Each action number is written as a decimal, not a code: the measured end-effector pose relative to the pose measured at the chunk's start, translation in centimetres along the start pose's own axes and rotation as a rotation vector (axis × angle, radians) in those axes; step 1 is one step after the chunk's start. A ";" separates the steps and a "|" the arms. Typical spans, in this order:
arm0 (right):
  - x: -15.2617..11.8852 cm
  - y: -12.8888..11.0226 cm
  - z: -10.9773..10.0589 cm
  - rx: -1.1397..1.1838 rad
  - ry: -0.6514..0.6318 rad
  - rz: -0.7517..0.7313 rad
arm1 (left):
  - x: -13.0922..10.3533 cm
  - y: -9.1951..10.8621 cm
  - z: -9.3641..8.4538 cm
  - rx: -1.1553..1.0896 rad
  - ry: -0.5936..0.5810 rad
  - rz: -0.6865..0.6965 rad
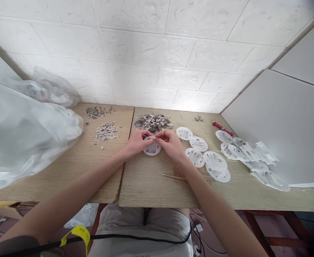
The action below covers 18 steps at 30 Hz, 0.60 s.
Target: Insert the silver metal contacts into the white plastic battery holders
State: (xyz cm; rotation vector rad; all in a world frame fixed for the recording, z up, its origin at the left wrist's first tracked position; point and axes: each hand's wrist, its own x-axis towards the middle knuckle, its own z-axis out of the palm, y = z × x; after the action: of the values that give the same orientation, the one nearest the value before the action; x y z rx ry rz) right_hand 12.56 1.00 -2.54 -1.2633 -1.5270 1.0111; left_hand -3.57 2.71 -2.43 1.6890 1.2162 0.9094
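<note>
On my feed both hands work one white disc [151, 149], mid-table, close to the seam between two tabletops. Left hand [136, 143]: thumb and index closed on the disc's upper rim. Right hand [172, 144]: same pinch, same rim, just beside the left, tips nearly meeting. Can't tell from here if a small part sits between the tips; fingers hide it. Disc's lower face shows, with grooves in it.

Right behind the disc I see the big metal pile [153, 122]. Left of the seam, two smaller ones: a bright pile [106, 131] and a darker pile [95, 113] behind it. Tiny pile [199, 119] far right-back.

Loose discs [198, 144] lie right of the right hand, some overlapping. More white parts [249, 151] farther right, by the panel [285, 128], red pen [223, 128] next to them. Wooden stick [173, 176] near me, one end under the right forearm. Big plastic bag [33, 132] on the left, cable [135, 238] with yellow tag [78, 232] across the lap
</note>
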 end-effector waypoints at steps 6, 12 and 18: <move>-0.3 -0.7 0.1 -0.027 -0.024 0.005 | -0.1 0.3 -0.1 -0.001 -0.001 -0.018; -0.1 -1.0 -0.6 0.319 0.160 0.163 | -0.1 1.0 -0.4 -0.669 -0.159 -0.127; -0.1 -1.3 -1.0 0.440 0.094 0.235 | 0.2 0.7 -0.4 -0.842 -0.200 -0.051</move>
State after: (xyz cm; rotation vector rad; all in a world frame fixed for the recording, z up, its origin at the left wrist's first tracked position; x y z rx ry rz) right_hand 13.20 0.72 -1.07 -1.1675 -1.0249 1.3335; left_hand -3.63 2.86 -1.58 1.0265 0.5948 1.0009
